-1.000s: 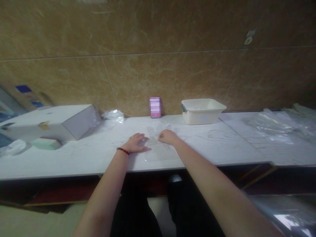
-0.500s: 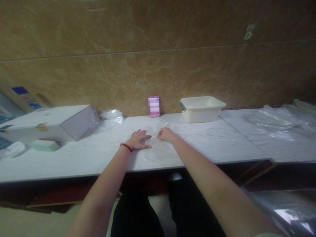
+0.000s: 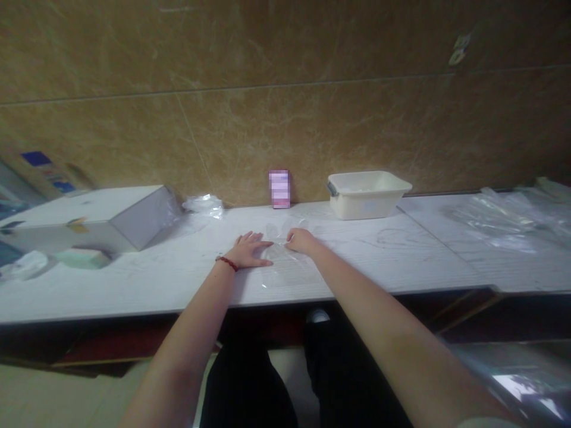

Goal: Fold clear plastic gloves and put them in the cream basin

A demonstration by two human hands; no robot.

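Note:
A clear plastic bag [image 3: 289, 272] lies flat on the white wood-grain table, between and in front of my hands. My left hand [image 3: 250, 249], with a red bead bracelet at the wrist, rests with fingers spread at the bag's left side. Its thumb and forefinger reach onto the film. My right hand [image 3: 300, 240] is closed in a pinch on the bag's upper part, near the left fingertips. Loose, see-through film rises a little just beyond the pinch.
Against the wall stand a cream plastic bin [image 3: 370, 199] and an upright phone [image 3: 279, 189]. A white box [image 3: 89, 217], a crumpled plastic bundle [image 3: 204, 205] and a pale green block [image 3: 82, 258] lie left. More clear bags [image 3: 499, 214] lie right. The table's front edge is close.
Both hands keep almost the same place on the bag. The whole view has shifted slightly, and the film beyond my right hand looks a little more raised.

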